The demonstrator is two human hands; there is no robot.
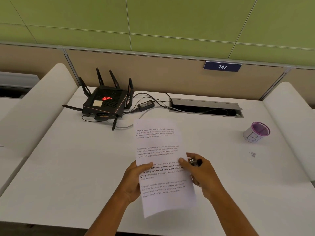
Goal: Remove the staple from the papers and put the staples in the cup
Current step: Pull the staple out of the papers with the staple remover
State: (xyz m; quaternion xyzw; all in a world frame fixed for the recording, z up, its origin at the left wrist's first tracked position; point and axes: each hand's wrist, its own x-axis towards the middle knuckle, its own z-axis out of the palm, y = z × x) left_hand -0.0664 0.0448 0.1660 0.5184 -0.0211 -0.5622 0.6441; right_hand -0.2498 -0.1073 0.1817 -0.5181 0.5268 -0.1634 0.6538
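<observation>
Printed white papers (pixel 160 150) are held upright-tilted above the white desk, gripped from both sides. My left hand (pixel 134 179) pinches their left edge with the thumb on top. My right hand (pixel 202 174) holds the right edge and also grips a small black and metal staple remover (pixel 196 162). A white cup (pixel 257 132) with a purple rim stands far right on the desk. A small pile of loose staples (pixel 253 154) lies on the desk just in front of the cup. No staple is visible on the papers.
A black router (pixel 105 101) with antennas sits at the back left, with a power brick (pixel 145 105) and cables trailing into an open cable tray (pixel 206 107). Curved white dividers (pixel 34 106) flank the desk. The desk's front edge (pixel 51 223) is near me.
</observation>
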